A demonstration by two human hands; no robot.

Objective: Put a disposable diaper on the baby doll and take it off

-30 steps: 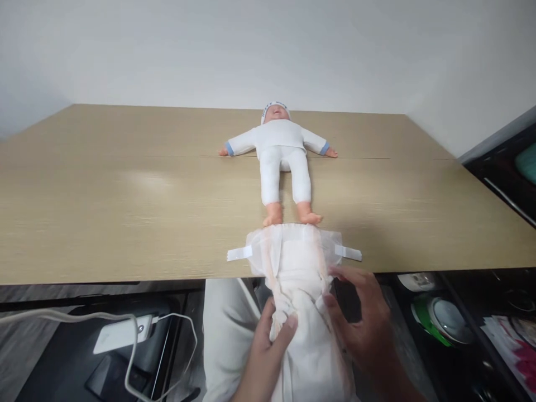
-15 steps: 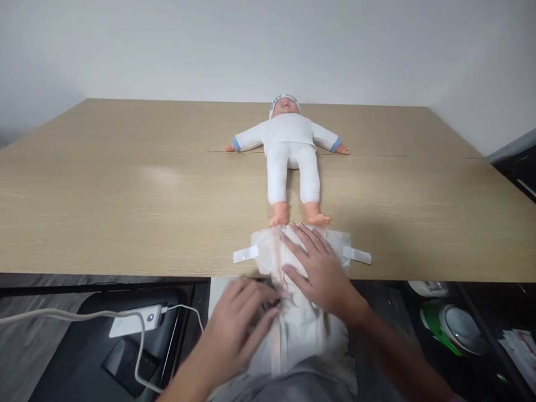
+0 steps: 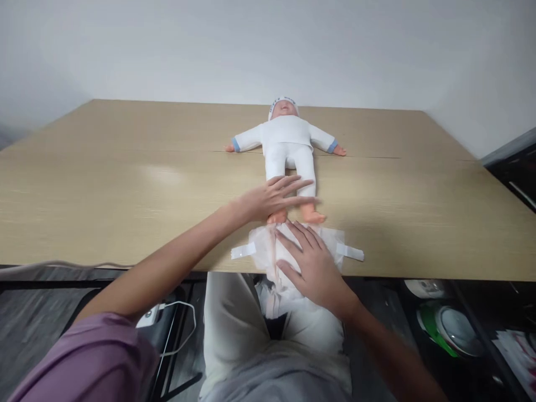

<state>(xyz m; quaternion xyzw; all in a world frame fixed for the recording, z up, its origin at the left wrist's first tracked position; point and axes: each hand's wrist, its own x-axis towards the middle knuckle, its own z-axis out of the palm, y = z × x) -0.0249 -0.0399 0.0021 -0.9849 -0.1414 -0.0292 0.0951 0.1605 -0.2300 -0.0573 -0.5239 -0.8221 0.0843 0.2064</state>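
A baby doll [image 3: 287, 144] in white clothes and a cap lies on its back on the wooden table [image 3: 125, 190], feet toward me. An unfolded white diaper [image 3: 335, 245] with side tabs hangs over the table's near edge just below the doll's feet. My right hand [image 3: 312, 262] lies flat on the diaper, fingers spread. My left hand [image 3: 274, 198] reaches forward with fingers stretched out, over the doll's lower legs; I cannot tell whether it touches them.
A white charger with a cable [image 3: 167, 318] lies on a dark surface below the table at left. Green and white bowls [image 3: 444, 326] sit on dark shelving at right. A white wall stands behind the table.
My left hand left the diaper at my lap and reached forward to the doll's legs. My right hand stayed flat on the diaper.
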